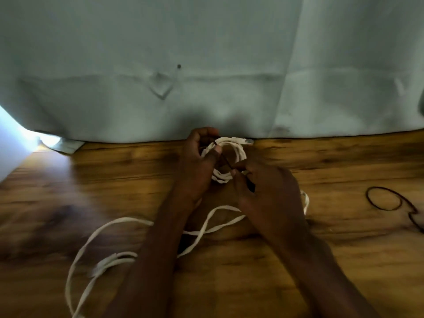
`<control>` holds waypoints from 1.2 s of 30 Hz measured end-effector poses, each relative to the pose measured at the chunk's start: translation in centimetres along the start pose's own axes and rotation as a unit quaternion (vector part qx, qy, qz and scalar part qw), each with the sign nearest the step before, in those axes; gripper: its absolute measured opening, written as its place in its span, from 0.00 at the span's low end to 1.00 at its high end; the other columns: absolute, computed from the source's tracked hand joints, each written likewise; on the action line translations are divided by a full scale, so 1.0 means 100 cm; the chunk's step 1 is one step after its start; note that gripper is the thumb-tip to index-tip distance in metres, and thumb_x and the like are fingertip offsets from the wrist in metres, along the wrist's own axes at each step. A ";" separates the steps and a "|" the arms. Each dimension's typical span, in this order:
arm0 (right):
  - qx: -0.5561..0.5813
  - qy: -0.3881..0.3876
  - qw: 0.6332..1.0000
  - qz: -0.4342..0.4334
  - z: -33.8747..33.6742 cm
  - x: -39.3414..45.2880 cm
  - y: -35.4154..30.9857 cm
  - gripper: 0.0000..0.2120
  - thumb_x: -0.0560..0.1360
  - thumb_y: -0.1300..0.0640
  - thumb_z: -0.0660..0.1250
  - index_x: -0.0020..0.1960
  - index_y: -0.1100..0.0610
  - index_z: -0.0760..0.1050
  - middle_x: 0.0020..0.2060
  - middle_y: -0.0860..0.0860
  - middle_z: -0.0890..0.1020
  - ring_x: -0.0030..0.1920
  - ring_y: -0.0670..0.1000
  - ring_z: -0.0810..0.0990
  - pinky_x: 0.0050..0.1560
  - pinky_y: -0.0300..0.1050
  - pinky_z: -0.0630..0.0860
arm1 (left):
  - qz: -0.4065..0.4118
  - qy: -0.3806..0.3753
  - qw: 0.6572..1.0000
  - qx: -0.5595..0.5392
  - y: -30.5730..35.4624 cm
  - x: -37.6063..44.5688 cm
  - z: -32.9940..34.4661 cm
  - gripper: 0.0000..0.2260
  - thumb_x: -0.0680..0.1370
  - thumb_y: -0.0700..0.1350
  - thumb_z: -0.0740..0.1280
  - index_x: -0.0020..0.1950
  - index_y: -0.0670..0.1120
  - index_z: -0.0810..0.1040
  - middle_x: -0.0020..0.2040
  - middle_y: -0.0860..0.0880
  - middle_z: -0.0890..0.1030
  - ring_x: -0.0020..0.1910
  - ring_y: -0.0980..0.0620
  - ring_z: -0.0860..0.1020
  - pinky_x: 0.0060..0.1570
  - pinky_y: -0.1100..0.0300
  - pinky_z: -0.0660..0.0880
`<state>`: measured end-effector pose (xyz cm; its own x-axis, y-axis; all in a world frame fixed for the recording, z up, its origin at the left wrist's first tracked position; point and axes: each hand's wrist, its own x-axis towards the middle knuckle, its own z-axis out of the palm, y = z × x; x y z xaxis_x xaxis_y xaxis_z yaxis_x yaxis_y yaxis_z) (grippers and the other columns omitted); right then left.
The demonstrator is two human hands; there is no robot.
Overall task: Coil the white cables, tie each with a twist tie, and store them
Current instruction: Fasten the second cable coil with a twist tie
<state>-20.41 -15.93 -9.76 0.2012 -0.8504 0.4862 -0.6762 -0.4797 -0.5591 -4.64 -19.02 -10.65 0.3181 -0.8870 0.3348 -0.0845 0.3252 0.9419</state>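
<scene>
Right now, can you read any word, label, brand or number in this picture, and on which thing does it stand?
None: no text can be read.
The coiled cable, the twist tie, the loose cable, the table and the cloth show no print; the picture is blurred.

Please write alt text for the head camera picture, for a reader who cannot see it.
Two hands hold a coiled white cable above a wooden table: the left hand grips the coil, and the right hand pinches a dark twist tie at it. Another white cable lies loose on the table, a dark loop lies at the right, and pale cloth hangs behind.
</scene>
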 end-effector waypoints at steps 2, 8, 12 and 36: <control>0.010 0.004 1.000 -0.011 -0.002 0.001 0.001 0.08 0.80 0.48 0.67 0.52 0.48 0.84 0.40 0.44 0.86 0.38 0.44 0.83 0.40 0.48 0.80 | 0.016 0.012 1.000 0.010 0.001 0.000 0.003 0.14 0.78 0.36 0.68 0.57 0.53 0.76 0.50 0.52 0.81 0.50 0.53 0.81 0.49 0.60 0.79; 0.136 0.005 0.990 0.049 -0.005 0.001 -0.009 0.05 0.80 0.52 0.71 0.49 0.50 0.86 0.35 0.40 0.84 0.38 0.41 0.81 0.40 0.44 0.76 | 0.051 0.028 0.994 0.095 0.004 -0.004 0.005 0.11 0.79 0.31 0.66 0.57 0.45 0.74 0.52 0.49 0.78 0.46 0.64 0.76 0.48 0.70 0.72; 0.263 0.001 0.961 0.084 -0.010 0.004 -0.012 0.06 0.80 0.56 0.71 0.46 0.54 0.86 0.26 0.36 0.78 0.29 0.38 0.77 0.34 0.32 0.68 | 0.052 0.023 0.995 0.085 0.009 -0.003 0.004 0.12 0.79 0.30 0.66 0.56 0.46 0.75 0.52 0.48 0.79 0.46 0.65 0.77 0.48 0.70 0.73; 0.039 -0.031 0.998 -0.026 -0.009 0.002 -0.013 0.07 0.79 0.53 0.72 0.55 0.51 0.86 0.39 0.41 0.83 0.34 0.39 0.79 0.35 0.28 0.70 | -0.040 0.017 0.998 0.038 0.024 -0.008 0.000 0.16 0.75 0.31 0.73 0.57 0.40 0.71 0.49 0.45 0.76 0.32 0.64 0.79 0.28 0.70 0.74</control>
<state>-20.13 -15.32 -8.36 0.2795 -0.8341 0.4756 -0.6071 -0.5372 -0.5855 -5.11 -17.59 -8.66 0.3580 -0.8971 0.2588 -0.1295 0.2268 0.9653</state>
